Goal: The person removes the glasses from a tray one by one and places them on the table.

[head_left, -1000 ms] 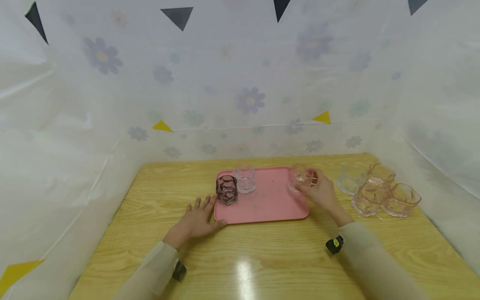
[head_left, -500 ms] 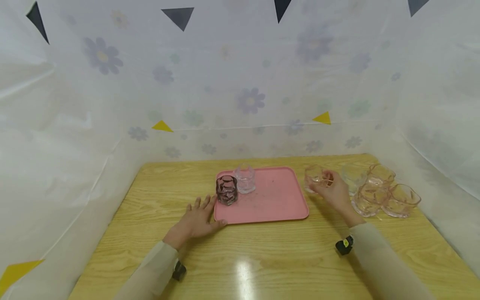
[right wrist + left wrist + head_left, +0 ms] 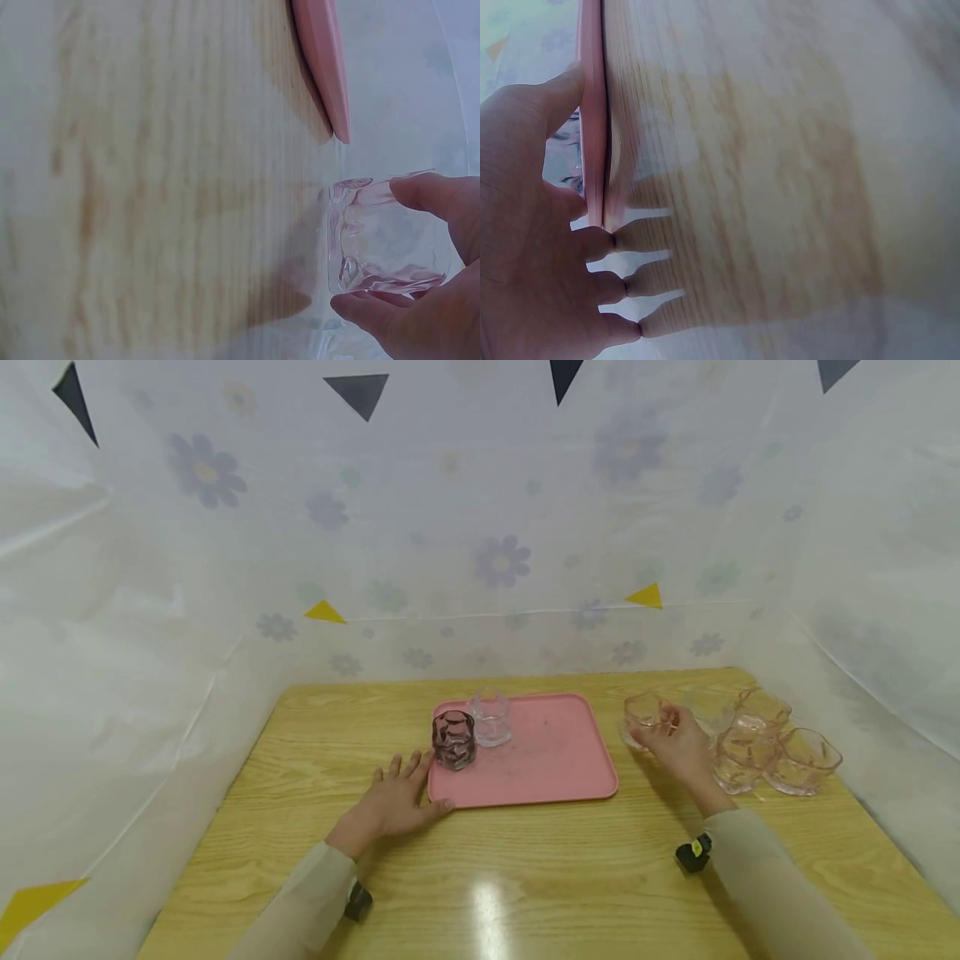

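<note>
My right hand point(image 3: 684, 750) holds a pale pink drinking glass point(image 3: 643, 720) upright, just right of the pink tray point(image 3: 547, 768). Thumb and fingers grip opposite sides of that glass in the right wrist view, its base at or very near the tabletop; whether they touch, I cannot tell. With fingers spread, my left hand point(image 3: 388, 803) lies at the tray's near left corner. Its thumb and fingertips touch the tray's rim point(image 3: 592, 112) in the left wrist view. A dark purple glass point(image 3: 453, 740) and a clear glass point(image 3: 492, 723) stand together on the tray's left part.
Close to the right of my right hand stand a clear glass point(image 3: 707, 706) and several pink glasses point(image 3: 804, 764), packed together near the table's right edge. The wooden table point(image 3: 525, 877) is bounded by white flower-patterned sheeting point(image 3: 420, 527) behind and at both sides.
My right hand has carried the pink glass rightward, off the tray's right end to the table beside the other glasses. The left hand and tray stay put.
</note>
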Tool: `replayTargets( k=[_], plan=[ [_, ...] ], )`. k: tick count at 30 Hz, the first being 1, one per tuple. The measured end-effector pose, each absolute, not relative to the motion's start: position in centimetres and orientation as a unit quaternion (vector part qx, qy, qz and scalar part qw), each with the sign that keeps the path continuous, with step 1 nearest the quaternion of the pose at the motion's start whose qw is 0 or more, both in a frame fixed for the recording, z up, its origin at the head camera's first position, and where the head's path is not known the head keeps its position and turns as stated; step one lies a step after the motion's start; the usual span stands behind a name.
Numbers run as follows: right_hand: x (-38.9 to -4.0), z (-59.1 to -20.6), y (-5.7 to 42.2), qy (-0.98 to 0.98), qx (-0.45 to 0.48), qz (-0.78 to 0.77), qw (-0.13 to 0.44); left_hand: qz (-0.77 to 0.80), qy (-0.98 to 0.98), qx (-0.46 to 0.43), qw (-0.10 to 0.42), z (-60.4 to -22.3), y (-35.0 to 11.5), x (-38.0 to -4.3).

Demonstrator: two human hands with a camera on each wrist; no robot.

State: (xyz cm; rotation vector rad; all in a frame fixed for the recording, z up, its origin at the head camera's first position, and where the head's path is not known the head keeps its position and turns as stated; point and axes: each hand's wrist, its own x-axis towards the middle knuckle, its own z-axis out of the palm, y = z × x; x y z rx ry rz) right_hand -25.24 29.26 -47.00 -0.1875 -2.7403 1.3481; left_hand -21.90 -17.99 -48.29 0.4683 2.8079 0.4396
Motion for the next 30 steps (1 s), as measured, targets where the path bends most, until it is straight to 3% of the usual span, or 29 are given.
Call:
replayTargets(
  k=[30],
  plan=[
    [-25.34, -47.26, 28.96, -0.907, -0.093, 0.398, 0.098, 0.15, 0.966, 0.161, 0.132, -48.02, -17.95, -21.83]
  ],
)
